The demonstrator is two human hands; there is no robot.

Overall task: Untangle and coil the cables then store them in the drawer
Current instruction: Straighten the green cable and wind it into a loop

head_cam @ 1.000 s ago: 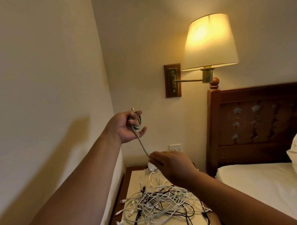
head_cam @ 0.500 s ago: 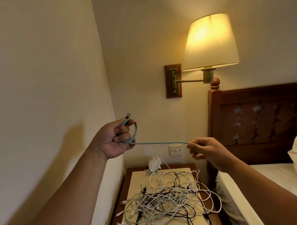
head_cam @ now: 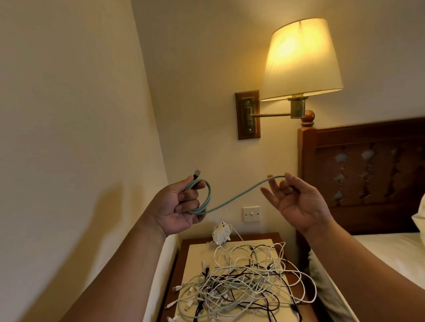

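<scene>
My left hand (head_cam: 178,206) grips a small coil of a teal braided cable (head_cam: 235,198), its grey plug sticking up past my thumb. The cable runs right in a sagging arc to my right hand (head_cam: 297,198), raised palm-up, where thumb and fingers pinch it near the top. Both hands hover above a nightstand (head_cam: 230,240). On its pale top lies a tangled pile of white, black and teal cables (head_cam: 238,283), with a white plug adapter (head_cam: 221,233) at its far edge. The drawer is out of sight.
A wall runs close on the left. A lit wall lamp (head_cam: 299,62) hangs above the nightstand, with a wall switch (head_cam: 251,214) below it. A dark wooden headboard (head_cam: 367,168), white bed (head_cam: 393,257) and pillow are at the right.
The left-hand coil has gained a loop. My right hand turned palm-up and rose, so the cable between my hands went from taut and straight to a slack arc.
</scene>
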